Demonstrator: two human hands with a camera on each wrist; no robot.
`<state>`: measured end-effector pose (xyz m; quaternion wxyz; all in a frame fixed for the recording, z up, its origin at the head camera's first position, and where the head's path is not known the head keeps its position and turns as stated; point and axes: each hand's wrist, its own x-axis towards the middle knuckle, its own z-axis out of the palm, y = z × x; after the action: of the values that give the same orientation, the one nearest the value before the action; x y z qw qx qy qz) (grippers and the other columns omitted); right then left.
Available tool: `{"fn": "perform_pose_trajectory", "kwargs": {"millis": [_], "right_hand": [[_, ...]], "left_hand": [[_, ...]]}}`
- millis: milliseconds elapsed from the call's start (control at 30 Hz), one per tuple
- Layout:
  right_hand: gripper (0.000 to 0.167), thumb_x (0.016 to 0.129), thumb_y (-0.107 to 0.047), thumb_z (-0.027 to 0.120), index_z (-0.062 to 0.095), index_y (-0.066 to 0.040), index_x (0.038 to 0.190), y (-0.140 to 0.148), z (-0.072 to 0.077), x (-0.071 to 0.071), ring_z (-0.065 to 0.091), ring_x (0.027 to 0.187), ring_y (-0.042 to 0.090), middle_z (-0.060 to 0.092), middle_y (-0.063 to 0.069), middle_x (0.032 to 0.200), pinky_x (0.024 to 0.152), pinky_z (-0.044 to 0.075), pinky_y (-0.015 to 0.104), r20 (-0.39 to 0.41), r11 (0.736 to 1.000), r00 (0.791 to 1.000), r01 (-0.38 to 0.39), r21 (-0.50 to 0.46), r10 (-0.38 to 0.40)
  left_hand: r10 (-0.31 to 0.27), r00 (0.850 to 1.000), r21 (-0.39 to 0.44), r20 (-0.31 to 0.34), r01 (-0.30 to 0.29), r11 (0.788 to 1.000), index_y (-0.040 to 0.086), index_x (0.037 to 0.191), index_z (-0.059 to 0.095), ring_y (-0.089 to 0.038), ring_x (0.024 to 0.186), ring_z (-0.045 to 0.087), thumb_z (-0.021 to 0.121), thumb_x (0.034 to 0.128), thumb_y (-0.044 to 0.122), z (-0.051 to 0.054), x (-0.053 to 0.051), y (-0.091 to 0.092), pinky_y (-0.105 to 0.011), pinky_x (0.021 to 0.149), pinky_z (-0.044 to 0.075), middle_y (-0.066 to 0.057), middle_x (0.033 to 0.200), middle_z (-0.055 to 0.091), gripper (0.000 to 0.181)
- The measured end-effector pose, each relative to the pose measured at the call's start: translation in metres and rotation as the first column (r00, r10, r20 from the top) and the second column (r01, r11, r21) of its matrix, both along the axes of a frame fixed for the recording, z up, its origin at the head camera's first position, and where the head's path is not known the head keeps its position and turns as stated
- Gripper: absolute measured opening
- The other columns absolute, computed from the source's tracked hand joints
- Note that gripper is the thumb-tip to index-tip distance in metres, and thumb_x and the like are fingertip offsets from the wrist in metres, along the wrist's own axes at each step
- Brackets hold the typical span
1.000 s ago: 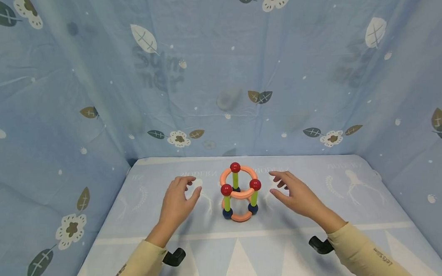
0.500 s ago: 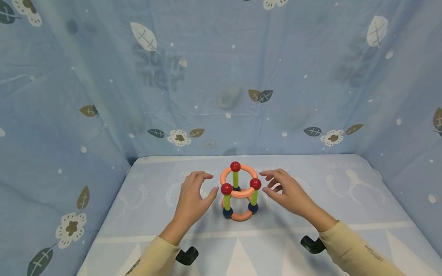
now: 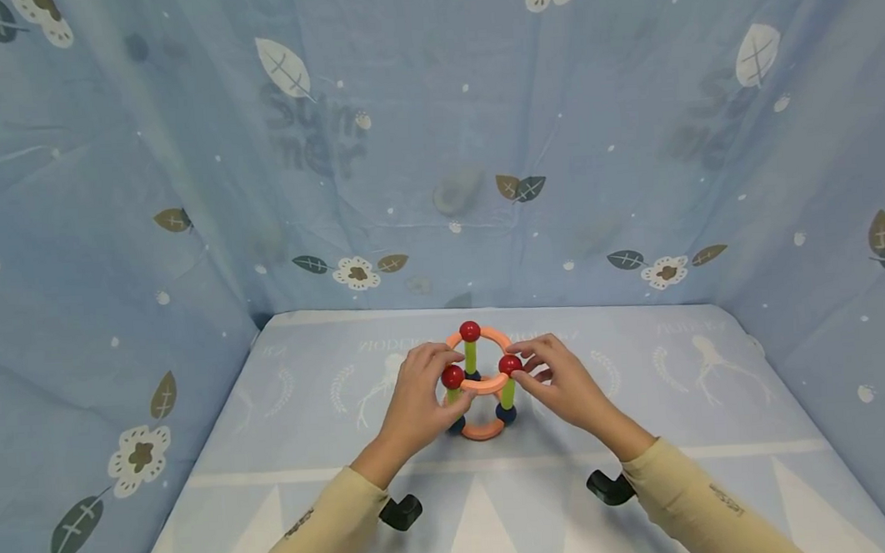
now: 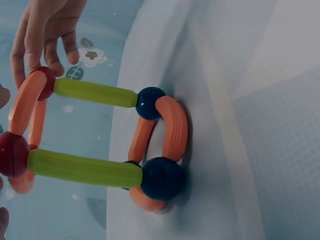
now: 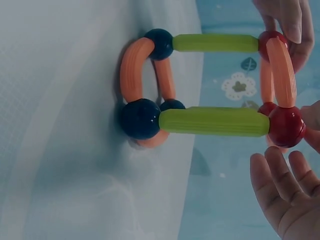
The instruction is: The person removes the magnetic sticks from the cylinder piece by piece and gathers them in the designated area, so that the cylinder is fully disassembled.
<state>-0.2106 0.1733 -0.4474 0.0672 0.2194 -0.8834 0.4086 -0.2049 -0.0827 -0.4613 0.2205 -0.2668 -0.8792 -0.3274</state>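
A toy frame stands upright, with red balls on top, orange curved pieces (image 3: 486,386), green rods (image 4: 85,167) (image 5: 215,121) and dark blue balls (image 4: 163,178) (image 5: 141,118) at the bottom. My left hand (image 3: 416,399) is around the near left red ball (image 3: 453,377); its thumb and fingers are spread, with fingertips showing beside that ball at the edge of the left wrist view. My right hand (image 3: 564,384) (image 5: 290,195) holds the near right red ball (image 3: 510,365) (image 5: 286,126) between thumb and fingertips. The third red ball (image 3: 470,331) stands untouched at the back.
The toy rests on a table covered with a pale blue and white patterned cloth (image 3: 478,525). Blue curtains (image 3: 435,143) with leaves and flowers hang behind and at both sides. A black object (image 3: 401,512) (image 3: 610,487) is at each wrist.
Both hands have moved inward from either side to the top of the toy. The right thumb and fingers have come onto a red ball. The toy has stayed in place.
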Motion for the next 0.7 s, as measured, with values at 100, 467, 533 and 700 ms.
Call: {"fn": "perform_pose_trajectory", "kwargs": {"millis": [100,467,533,700], "right_hand": [[0.035,0.096,-0.023,0.073,0.067,-0.015,0.13,-0.001,-0.001,0.0,0.064,0.096,0.016,0.057,0.006,0.116,0.079,0.058,0.029,-0.009,1.0,1.0,0.0,-0.009,0.0],[0.031,0.097,-0.024,0.072,0.069,-0.012,0.126,-0.005,-0.005,-0.001,0.063,0.096,0.015,0.056,0.002,0.114,0.08,0.058,0.033,-0.012,0.999,1.0,0.006,-0.034,-0.006],[0.03,0.097,-0.024,0.072,0.069,-0.014,0.125,-0.005,-0.006,-0.001,0.063,0.096,0.015,0.056,0.002,0.114,0.08,0.059,0.033,-0.016,0.999,1.0,0.005,-0.042,-0.005],[0.029,0.097,-0.026,0.072,0.069,-0.018,0.125,-0.005,-0.008,-0.002,0.063,0.096,0.014,0.056,0.001,0.115,0.081,0.059,0.034,-0.013,0.998,1.0,0.002,-0.055,-0.003]], "left_hand": [[-0.037,0.999,-0.002,-0.011,0.037,0.999,0.014,0.116,0.067,-0.022,0.121,0.05,0.082,0.0843,0.03,-0.003,0.0,0.005,-0.051,0.104,0.043,0.001,0.122,0.06,0.039],[-0.115,0.993,-0.029,-0.004,0.115,0.993,0.015,0.118,0.068,-0.016,0.118,0.054,0.083,0.0855,0.029,-0.006,-0.004,0.021,-0.046,0.119,0.029,0.003,0.118,0.062,0.039],[-0.111,0.994,-0.031,-0.015,0.111,0.993,0.016,0.117,0.068,-0.016,0.115,0.055,0.082,0.0858,0.029,-0.006,-0.004,0.023,-0.046,0.12,0.028,0.003,0.116,0.063,0.037],[-0.113,0.993,-0.016,-0.045,0.112,0.994,0.016,0.114,0.07,-0.016,0.109,0.057,0.083,0.0854,0.026,-0.006,-0.005,0.026,-0.05,0.121,0.026,0.004,0.108,0.066,0.033]]}}
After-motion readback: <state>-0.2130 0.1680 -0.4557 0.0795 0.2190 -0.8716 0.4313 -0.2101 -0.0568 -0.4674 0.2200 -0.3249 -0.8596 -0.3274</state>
